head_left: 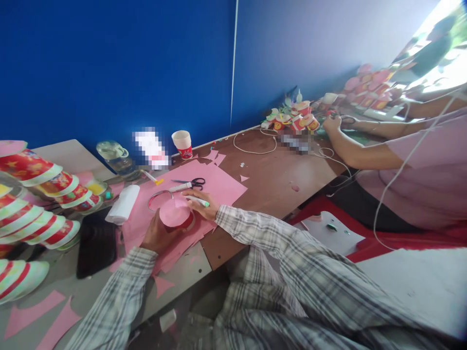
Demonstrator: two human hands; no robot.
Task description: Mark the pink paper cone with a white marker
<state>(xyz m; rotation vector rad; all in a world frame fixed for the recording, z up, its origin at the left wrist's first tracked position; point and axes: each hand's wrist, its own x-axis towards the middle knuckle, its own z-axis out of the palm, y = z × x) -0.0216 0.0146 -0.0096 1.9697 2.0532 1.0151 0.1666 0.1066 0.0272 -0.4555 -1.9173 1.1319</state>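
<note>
In front of me, my left hand [158,236] is wrapped round a red paper cup [187,224]. A round piece of pink paper [173,215] covers the top of the cup. Between the fingers of my right hand [207,208] is a white pen with a green end [200,201], held beside the paper's right edge. Both hands are over large pink paper sheets [229,184]. Just beyond them lie dark-handled scissors [197,183], a white stick-like tool [181,186] and a ring-shaped object [153,200], partly hidden.
Stacked paper cups [47,223] and a black phone-like slab [95,243] are on the left. Near the wall stand a water jug [118,158] and a paper cup [182,144]. Rightward, a co-worker's hands [333,124] work near decorated cups [292,121] and a white cable [255,151].
</note>
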